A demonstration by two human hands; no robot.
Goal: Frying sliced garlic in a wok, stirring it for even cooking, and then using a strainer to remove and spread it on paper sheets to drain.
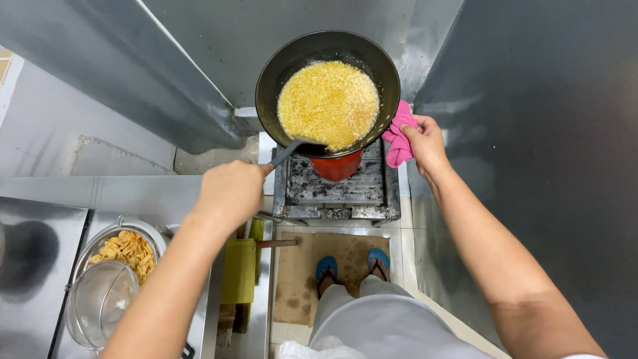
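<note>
Yellow, bubbling mix fills the one black wok, which sits on a red burner set in the stove. The right hand pinches a pink cloth against the wok's rim, likely against heat. The left hand is fisted round a ladle dipped at the near edge. At left stand two strainers, one holding fried chips. Two blue sandals stand on cardboard.

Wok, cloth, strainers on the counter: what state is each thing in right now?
Wok: on the burner, full of bubbling yellow food.
Spatula: tip in the food, gripped by left hand.
Pink cloth: bunched against the wok rim, held by right hand.
Fried chips: in a strainer.
Mesh strainer: empty.
</note>
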